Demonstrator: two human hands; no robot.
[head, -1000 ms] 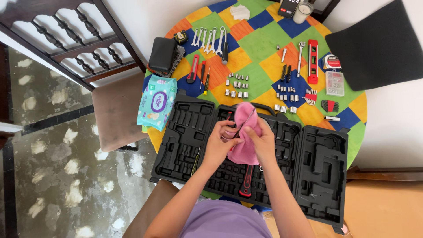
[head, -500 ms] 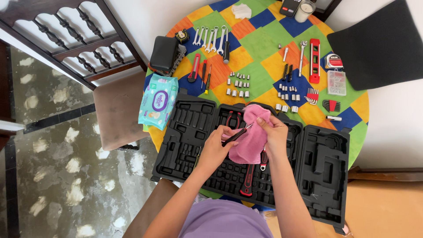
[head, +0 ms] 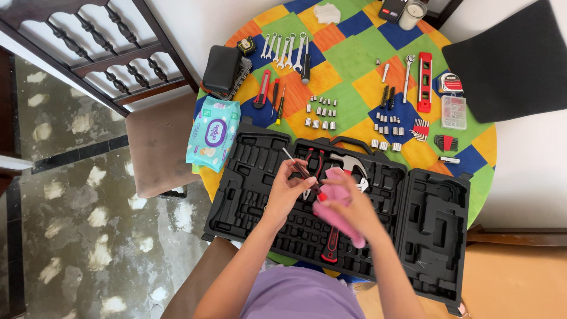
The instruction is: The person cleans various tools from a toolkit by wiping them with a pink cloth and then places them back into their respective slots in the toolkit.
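Closest to you is your purple shirt (head: 298,295), cut off at the bottom edge, and your two bare arms reach out over the big open black plastic tool case (head: 248,189). Your left hand (head: 287,192) is closed around a thin screwdriver with a dark handle and a silver metal shaft (head: 297,165); the shaft sticks up and to the left past your fingers, and the handle is mostly hidden in your hand. Your right hand (head: 348,204) is blurry, so you cannot see each finger well, but it is bunched around the soft pink cloth (head: 333,198), which hangs down over the middle of the case. The cloth and your hands hide part of what lies in the case. Under them you can see a red and black handle (head: 329,243) poking out below, and a hammer with a silver head (head: 349,162) and red-handled pliers (head: 313,159) just past your hands. The right wing of the case is cut off at the lower corner. Farther away, on the round table with its bright cloth of coloured squares (head: 348,59), lie a light blue pack of wet wipes (head: 214,133), rows of small silver sockets (head: 320,112), a fan of silver wrenches (head: 286,50) and a red level (head: 423,80). At the far edge a white candle jar (head: 411,13) is cut off by the top.
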